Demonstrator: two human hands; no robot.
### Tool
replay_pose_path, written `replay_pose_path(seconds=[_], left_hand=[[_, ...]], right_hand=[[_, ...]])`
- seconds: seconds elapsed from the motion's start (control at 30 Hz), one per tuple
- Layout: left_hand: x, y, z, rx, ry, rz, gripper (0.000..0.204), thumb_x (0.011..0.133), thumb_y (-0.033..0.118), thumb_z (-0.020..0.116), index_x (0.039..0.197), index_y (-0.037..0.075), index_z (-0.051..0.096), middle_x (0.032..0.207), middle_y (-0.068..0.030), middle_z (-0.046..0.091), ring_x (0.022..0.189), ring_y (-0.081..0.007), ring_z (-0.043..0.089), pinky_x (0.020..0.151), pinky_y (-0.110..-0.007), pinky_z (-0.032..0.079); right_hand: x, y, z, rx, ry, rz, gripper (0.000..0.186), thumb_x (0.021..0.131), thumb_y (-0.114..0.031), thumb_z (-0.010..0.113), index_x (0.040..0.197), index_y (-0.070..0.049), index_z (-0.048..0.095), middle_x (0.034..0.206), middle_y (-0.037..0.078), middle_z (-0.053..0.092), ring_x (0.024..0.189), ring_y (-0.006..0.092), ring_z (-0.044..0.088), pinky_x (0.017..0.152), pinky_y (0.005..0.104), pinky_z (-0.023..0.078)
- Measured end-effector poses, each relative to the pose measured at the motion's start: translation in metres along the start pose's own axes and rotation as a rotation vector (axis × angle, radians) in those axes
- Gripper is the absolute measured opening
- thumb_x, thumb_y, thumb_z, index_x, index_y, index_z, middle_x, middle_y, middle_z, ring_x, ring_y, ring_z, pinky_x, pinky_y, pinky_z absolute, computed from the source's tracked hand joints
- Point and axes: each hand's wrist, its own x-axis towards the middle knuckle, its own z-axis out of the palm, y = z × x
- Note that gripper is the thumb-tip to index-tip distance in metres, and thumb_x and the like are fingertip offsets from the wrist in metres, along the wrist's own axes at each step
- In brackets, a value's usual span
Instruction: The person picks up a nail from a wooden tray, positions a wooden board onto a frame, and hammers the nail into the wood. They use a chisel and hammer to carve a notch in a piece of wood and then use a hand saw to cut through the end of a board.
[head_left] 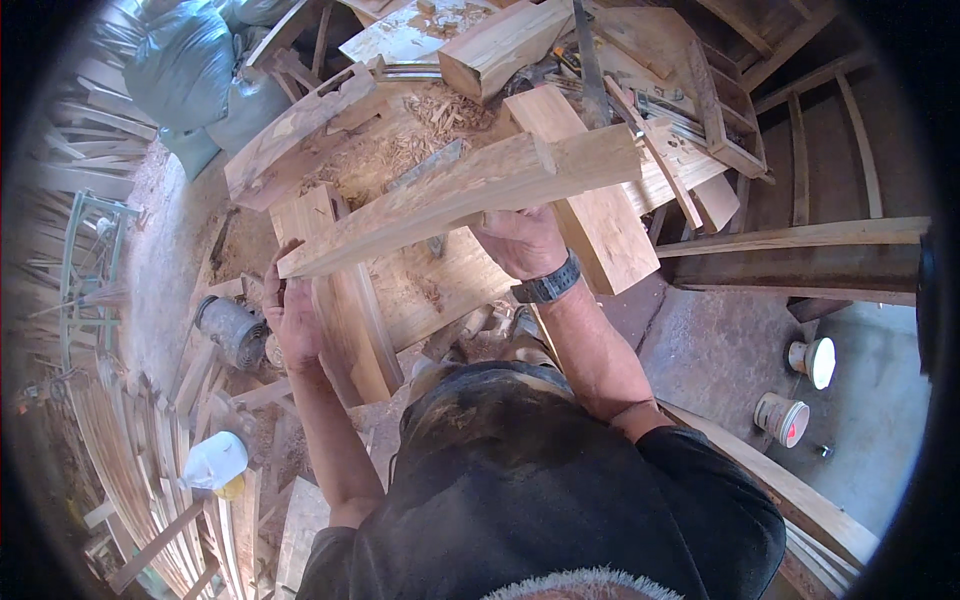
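A long, pale, gently curved piece of wood point(430, 200) is held up across the bench, its right part thicker and stepped on the upper edge. My left hand point(292, 322) grips its left end, the fingers partly hidden behind the wood. Under the middle, my right hand point(522, 245), with a dark watch point(548, 280) on the wrist, is closed on the lower edge; its fingertips are hidden. Below the left end lies a thick wooden beam point(345, 300). Another squared beam point(610, 235) passes beneath the right end of the held piece.
Wood shavings point(445, 110) cover the wooden bench point(440, 290). A large shaped timber point(300, 130) and a block point(505, 50) lie toward the back. At the right, a saw-like metal blade point(588, 60) stands near thin strips. Buckets point(780, 418) stand on the floor; sacks point(190, 70) are piled far left.
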Motion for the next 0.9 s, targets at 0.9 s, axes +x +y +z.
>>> replay_pose_path(seconds=[0.9], left_hand=[[-0.003,0.113,0.013,0.896,-0.346,-0.213,0.053,0.085,0.023,0.079,0.128,-0.004,0.064,0.107,-0.0133,0.075,0.098,-0.0221,0.07,0.09,-0.036,0.053]], right_hand=[[-0.013,0.098,0.102,0.087,0.21,0.347,0.048,0.097,-0.008,0.07,0.141,0.0,0.054,0.135,0.012,0.065,0.124,0.0218,0.063,0.107,0.0388,0.051]])
